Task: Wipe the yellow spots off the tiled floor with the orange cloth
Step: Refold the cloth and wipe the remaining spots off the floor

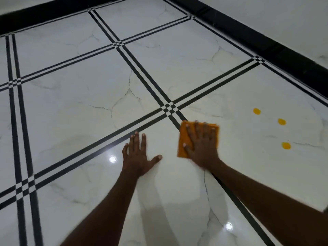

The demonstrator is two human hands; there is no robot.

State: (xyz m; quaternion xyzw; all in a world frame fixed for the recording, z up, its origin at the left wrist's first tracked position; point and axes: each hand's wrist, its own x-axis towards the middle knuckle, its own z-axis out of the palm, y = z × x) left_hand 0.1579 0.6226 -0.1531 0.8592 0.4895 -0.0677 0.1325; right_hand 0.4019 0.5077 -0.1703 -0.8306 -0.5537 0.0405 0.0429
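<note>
My right hand (201, 144) lies spread flat on the soft, light orange cloth (184, 139); my left hand (137, 155) braces spread on the glossy, likely slippery tiled floor (79, 112), yellow spots (281, 121) nearby.

A folded orange cloth (184, 139) lies flat on a glossy white marble-look tiled floor (79, 107) crossed by paired black lines. The cloth is a rough square, mostly covered by a flat palm, and it overlaps one black line just below a crossing of lines. Three small round yellow spots (281, 121) sit to the right of the cloth, well apart from it, in a loose triangle on one tile.
</note>
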